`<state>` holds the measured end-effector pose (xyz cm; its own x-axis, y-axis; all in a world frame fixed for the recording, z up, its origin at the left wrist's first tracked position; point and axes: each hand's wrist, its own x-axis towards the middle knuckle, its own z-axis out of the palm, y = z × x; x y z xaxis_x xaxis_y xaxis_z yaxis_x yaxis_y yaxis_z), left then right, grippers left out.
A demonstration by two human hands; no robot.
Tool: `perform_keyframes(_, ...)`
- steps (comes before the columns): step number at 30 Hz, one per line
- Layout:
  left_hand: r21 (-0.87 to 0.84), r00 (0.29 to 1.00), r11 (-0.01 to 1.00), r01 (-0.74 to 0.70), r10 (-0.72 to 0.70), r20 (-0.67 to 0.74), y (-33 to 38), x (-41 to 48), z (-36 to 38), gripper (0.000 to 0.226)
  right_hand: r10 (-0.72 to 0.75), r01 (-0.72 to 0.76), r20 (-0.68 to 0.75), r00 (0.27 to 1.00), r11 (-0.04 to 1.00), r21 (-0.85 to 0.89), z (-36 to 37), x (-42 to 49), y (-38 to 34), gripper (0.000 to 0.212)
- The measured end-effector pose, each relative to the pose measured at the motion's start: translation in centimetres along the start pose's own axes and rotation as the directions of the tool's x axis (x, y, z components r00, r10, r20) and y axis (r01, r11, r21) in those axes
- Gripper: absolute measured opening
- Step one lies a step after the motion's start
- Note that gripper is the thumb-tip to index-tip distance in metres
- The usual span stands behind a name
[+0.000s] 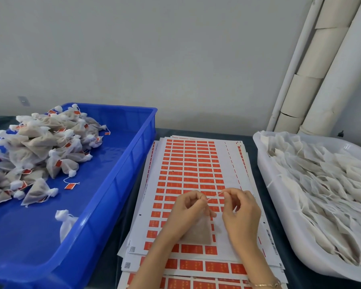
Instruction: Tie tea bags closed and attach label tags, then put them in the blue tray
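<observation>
- One tea bag (197,232) is held over the stack of label sheets (191,163), between the two trays.
- Its top is gripped by the left hand (189,207), with the fingers curled round it; the brown, filled part hangs out below.
- A thin string (214,196) is pinched by the right hand (240,205) between thumb and finger, and is pulled straight from one hand to the other.
- The step in hand looks like the tying — the neck of the bag is being pulled shut. No red tag can be seen on this string yet.
- The blue tray (131,159) is on the left, just beside the sheets. A big pile of tied bags (35,147) with red tags is heaped in it, and one more bag (66,222) is lying alone near the front.
- On the right, a white tub (266,184) is filled with flat bags (325,184) that are not tied.
- Next, a knot is likely needed, so the string must be kept tight. Then a red label has to be peeled from the top sheet and stuck on the string end — a small, careful pinch is called for.
- Only after that should the bag be put in the blue tray.
</observation>
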<state>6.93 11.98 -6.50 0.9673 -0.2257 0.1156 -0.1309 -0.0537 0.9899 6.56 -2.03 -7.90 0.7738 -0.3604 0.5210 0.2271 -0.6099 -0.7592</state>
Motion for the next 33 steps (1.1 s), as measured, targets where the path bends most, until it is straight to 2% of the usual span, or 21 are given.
perform_keyframes(2,-0.008,0.999,0.999,0.036,-0.036,0.041,0.1,-0.3,-0.2,0.031,0.022,-0.020,-0.050,0.999,0.999,0.043,-0.2,0.1,0.0,0.006)
perform_keyframes(5,-0.039,0.992,0.997,0.060,-0.055,0.114,0.5,-0.7,-0.6,0.021,0.088,-0.069,-0.132,0.987,0.987,0.143,-0.8,0.4,0.1,0.008)
perform_keyframes(7,-0.018,0.986,0.997,0.070,-0.066,0.153,0.4,-0.8,-0.8,0.036,0.114,-0.082,-0.167,0.979,0.978,0.190,-1.1,0.4,-0.1,0.008)
perform_keyframes(9,-0.018,0.978,0.994,0.106,-0.101,0.182,0.4,-0.9,-1.0,0.036,0.130,-0.087,-0.189,0.973,0.971,0.222,-1.2,0.4,-0.2,0.008)
perform_keyframes(12,-0.035,0.950,0.986,0.165,-0.149,0.274,0.3,-0.8,-1.0,0.043,0.196,-0.130,-0.187,0.963,0.940,0.316,-1.5,0.5,0.1,0.008)
perform_keyframes(15,-0.109,0.926,0.969,0.223,-0.175,0.334,0.4,-0.7,-1.2,0.038,0.297,-0.210,-0.162,0.941,0.888,0.410,-1.6,0.8,0.4,0.015)
perform_keyframes(21,-0.216,0.918,0.948,0.235,-0.143,0.369,0.7,-0.5,-1.3,0.032,0.337,-0.243,-0.161,0.928,0.873,0.424,-1.7,0.8,0.3,0.016)
perform_keyframes(24,-0.281,0.949,0.942,0.186,-0.098,0.298,0.5,-0.3,-1.3,0.032,0.377,-0.305,-0.114,0.919,0.864,0.400,-1.7,1.0,0.6,0.014)
perform_keyframes(26,-0.364,0.977,0.921,0.139,-0.068,0.203,0.2,-0.1,-1.5,0.029,0.348,-0.317,-0.041,0.936,0.890,0.328,-1.5,0.9,0.7,0.008)
perform_keyframes(29,-0.466,0.998,0.883,0.056,-0.058,0.010,0.1,0.1,-1.9,0.022,0.240,-0.247,0.073,0.968,0.962,0.119,-0.9,0.6,0.8,0.006)
perform_keyframes(31,-0.439,0.994,0.899,-0.009,-0.040,-0.102,0.1,0.1,-2.1,0.026,0.157,-0.159,0.144,0.977,0.987,-0.001,-0.5,0.2,0.8,0.007)
perform_keyframes(33,-0.392,0.983,0.919,-0.039,-0.034,-0.178,0.2,-0.1,-2.0,0.030,0.099,-0.091,0.232,0.968,0.995,-0.045,-0.3,-0.2,0.6,0.010)
